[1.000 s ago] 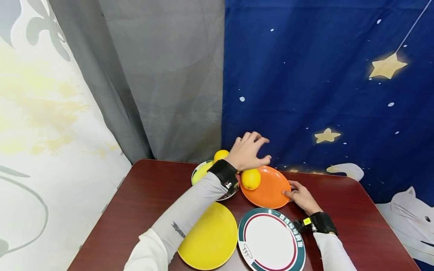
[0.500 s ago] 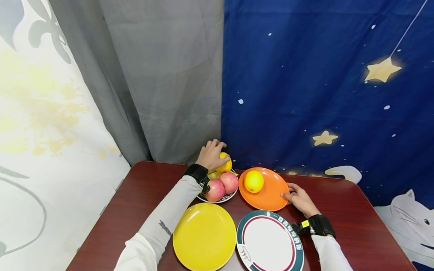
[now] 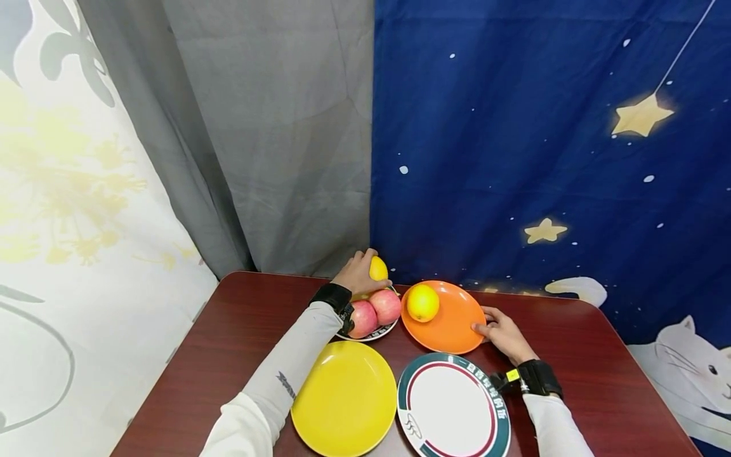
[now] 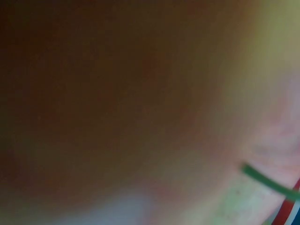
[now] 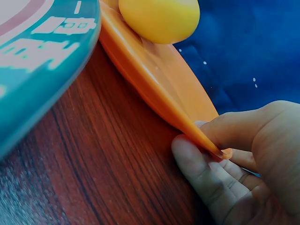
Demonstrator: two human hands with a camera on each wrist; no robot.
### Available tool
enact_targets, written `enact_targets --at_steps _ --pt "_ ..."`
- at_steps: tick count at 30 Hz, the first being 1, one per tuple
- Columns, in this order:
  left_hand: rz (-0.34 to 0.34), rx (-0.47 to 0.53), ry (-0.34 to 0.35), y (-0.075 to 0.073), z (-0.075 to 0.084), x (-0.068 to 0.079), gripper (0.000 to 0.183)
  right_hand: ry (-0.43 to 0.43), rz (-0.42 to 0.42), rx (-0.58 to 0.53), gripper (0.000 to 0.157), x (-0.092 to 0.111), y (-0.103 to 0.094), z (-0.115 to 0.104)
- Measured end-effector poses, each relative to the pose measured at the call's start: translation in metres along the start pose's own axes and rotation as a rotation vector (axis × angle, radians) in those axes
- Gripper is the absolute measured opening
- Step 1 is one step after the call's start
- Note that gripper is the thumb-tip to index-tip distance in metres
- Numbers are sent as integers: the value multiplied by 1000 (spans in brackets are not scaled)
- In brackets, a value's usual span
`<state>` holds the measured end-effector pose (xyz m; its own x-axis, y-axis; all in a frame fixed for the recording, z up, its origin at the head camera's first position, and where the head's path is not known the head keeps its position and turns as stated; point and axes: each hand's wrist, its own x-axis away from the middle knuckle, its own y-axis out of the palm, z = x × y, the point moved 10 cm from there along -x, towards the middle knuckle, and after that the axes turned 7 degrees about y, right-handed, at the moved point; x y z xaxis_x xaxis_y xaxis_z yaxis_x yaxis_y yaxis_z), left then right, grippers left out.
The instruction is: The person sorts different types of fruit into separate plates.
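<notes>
In the head view my left hand (image 3: 356, 276) grips a round yellow fruit (image 3: 378, 268) at the back plate, thumb in front and fingers behind. Two pink apples (image 3: 385, 306) sit below it on that plate (image 3: 379, 332), whose rim is patterned; the hand hides part of the plate. The left wrist view is mostly a dark blur. My right hand (image 3: 505, 333) pinches the right rim of an orange plate (image 3: 457, 324), with the thumb on top and fingers underneath in the right wrist view. A second yellow fruit (image 5: 161, 18) rests on this orange plate.
Nearer the front edge lie a yellow plate (image 3: 345, 400) and a white plate (image 3: 454, 406) with a green lettered rim, side by side. The dark red table (image 3: 240, 330) backs onto a grey curtain (image 3: 285, 158) and a blue starry one (image 3: 485, 158).
My left hand has moved left from above the orange plate to the back plate and has taken hold of the yellow fruit there. The right hand stays at the orange plate's rim.
</notes>
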<state>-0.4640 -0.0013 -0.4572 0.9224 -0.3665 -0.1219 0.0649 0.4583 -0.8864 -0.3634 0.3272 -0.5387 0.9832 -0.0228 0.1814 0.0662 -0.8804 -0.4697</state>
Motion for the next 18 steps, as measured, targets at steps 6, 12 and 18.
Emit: enact_targets --at_steps 6,12,18 --pt "-21 40 -13 3 -3 2 80 5 0 5 66 2 0 -2" --pt "-27 6 19 4 -1 3 78 6 -2 -3 66 3 0 -1" --pt "13 17 48 1 -3 2 67 -4 0 -9 66 3 1 -3"
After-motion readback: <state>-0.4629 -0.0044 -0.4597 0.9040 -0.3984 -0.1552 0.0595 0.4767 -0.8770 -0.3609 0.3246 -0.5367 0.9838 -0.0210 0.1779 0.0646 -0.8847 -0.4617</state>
